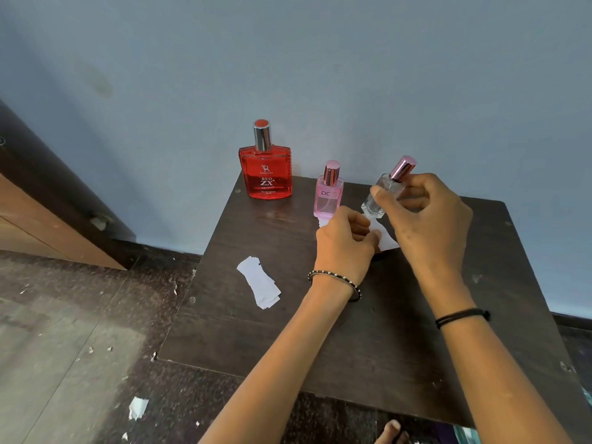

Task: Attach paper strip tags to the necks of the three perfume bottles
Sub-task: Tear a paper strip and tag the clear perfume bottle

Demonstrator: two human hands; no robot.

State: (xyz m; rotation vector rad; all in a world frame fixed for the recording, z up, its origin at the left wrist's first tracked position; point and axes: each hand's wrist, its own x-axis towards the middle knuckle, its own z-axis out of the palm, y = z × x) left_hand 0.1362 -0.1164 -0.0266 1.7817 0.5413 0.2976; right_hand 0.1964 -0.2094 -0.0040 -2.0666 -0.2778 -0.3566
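Observation:
A red perfume bottle with a silver neck stands at the table's far left corner. A small pink bottle stands upright to its right. My right hand grips a clear bottle with a pink cap, tilted and lifted off the table. My left hand pinches a white paper strip just below that bottle. A small pile of spare white strips lies on the table's left side.
The dark wooden table stands against a blue wall. A wooden cabinet sits at the left. Paper scraps litter the stone floor. A toe shows at the bottom edge.

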